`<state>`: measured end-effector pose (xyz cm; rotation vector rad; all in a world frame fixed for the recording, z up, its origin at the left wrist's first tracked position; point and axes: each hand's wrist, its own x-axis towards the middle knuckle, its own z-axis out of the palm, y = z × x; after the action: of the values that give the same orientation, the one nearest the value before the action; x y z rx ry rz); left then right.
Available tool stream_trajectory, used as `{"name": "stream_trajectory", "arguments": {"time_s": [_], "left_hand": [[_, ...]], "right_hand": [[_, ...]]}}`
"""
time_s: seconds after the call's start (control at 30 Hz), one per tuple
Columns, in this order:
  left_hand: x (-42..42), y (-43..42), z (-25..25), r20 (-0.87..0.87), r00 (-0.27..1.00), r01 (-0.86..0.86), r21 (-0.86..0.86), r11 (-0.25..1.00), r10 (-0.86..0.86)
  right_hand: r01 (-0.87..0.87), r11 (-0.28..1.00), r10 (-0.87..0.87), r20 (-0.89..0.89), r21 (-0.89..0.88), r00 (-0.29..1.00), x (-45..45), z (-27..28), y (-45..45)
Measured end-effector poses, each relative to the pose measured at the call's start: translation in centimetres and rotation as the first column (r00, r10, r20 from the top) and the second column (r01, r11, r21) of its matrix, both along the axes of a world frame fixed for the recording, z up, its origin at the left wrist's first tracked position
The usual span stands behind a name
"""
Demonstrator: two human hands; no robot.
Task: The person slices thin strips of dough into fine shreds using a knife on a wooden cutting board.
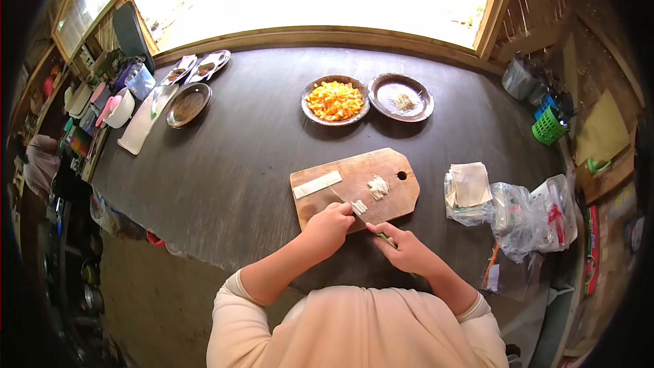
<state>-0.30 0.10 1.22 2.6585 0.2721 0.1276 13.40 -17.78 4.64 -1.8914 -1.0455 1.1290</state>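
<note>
A wooden cutting board lies in front of me. My left hand is closed at its near edge, fingertips pressed together against a small bundle of white strips. In my right hand is a knife with a green handle; its thin blade points up and left over the board, close to my left fingers. Farther right on the board sits a small heap of finely cut white pieces. A flat, pale rectangular piece rests at the board's left. What lies under my left fingers is partly hidden.
Beyond the board stand a bowl of diced orange pieces and a plate with a small brownish pile. Plastic-wrapped packets and bags lie right, near a green basket. At left is an empty dark plate.
</note>
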Motion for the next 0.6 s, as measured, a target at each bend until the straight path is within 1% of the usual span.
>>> {"name": "stream_trajectory", "arguments": {"time_s": [0.07,0.1,0.17,0.2,0.27,0.3,0.37,0.5,0.57,0.6], "left_hand": [[0.0,-0.1,0.0,0.024,1.0,-0.011,-0.014,1.0,0.011],[0.0,-0.1,-0.1,0.021,1.0,-0.008,-0.017,1.0,0.009],[0.0,0.0,-0.3,0.026,1.0,-0.009,-0.019,1.0,0.009],[0.0,0.0,-0.3,0.027,1.0,-0.005,-0.017,1.0,0.006],[0.0,0.0,-0.1,0.044,0.999,0.011,0.001,1.0,-0.011],[0.0,0.0,0.0,0.05,0.999,0.006,0.005,1.0,-0.007],[0.0,0.0,-0.1,-0.001,1.0,0.018,0.07,0.997,-0.018],[0.0,0.0,-0.1,0.005,1.0,0.022,0.077,0.997,-0.022],[-0.1,-0.1,0.0,0.056,0.998,0.003,0.054,0.999,-0.006],[0.0,0.0,-0.1,0.056,0.998,0.007,0.055,0.998,-0.01]], "right_hand": [[-0.009,0.994,0.004,0.049,0.112,0.999,0.2,-1.1,0.1],[-0.007,0.994,0.002,0.046,0.11,0.999,0.3,-1.4,0.3],[-0.03,0.979,0.011,0.092,0.201,0.996,0.2,-2.0,0.8],[-0.026,0.979,0.007,0.093,0.203,0.996,0.2,-2.9,0.7],[-0.013,0.918,-0.043,0.132,0.396,0.99,0.2,-4.7,0.5],[-0.019,0.917,-0.039,0.137,0.399,0.99,0.1,-3.5,0.4],[0.018,0.995,-0.021,0.031,0.096,0.999,-0.3,-0.3,0.0],[0.014,0.994,-0.019,0.046,0.106,0.999,-0.2,-1.6,0.3],[0.015,0.948,-0.038,0.068,0.317,0.997,-0.5,-3.1,0.5],[0.018,0.948,-0.042,0.068,0.318,0.997,-0.4,-3.1,0.4]]}}
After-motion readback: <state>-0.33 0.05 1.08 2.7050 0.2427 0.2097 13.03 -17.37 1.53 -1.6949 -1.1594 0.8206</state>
